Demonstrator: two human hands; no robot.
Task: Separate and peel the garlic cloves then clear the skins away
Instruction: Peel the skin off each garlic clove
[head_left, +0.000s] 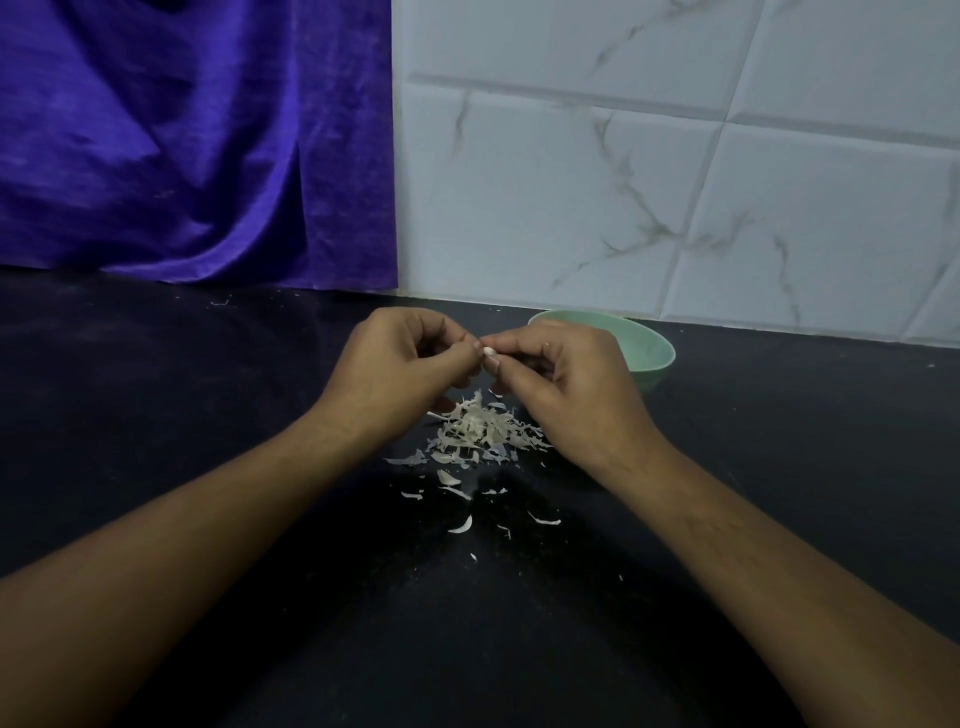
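From the head camera, two bare forearms reach forward over a dark counter (208, 415) and the two hands meet above it. The left hand (400, 358) and the right hand (566, 374) both have their fingers curled inward, and between the tips of their thumbs and forefingers they pinch one small white garlic clove (490, 353), held in the air where the fingertips touch. Only a sliver of it shows, so how much skin is on it cannot be told. Directly below the hands, between the two wrists, lies one heap of skins (483, 431), pale, thin and curled. Nearer the person than the heap, between the forearms, about nine loose flakes (460, 527) lie scattered and apart from one another (a few are mere specks). Just behind the right hand stands one pale green bowl (652, 348), its near rim hidden by the knuckles; what it holds cannot be seen. Beyond the left hand hangs a purple cloth (182, 145), reaching down to the counter. Beyond the right hand rises a white marbled tile wall (675, 182).
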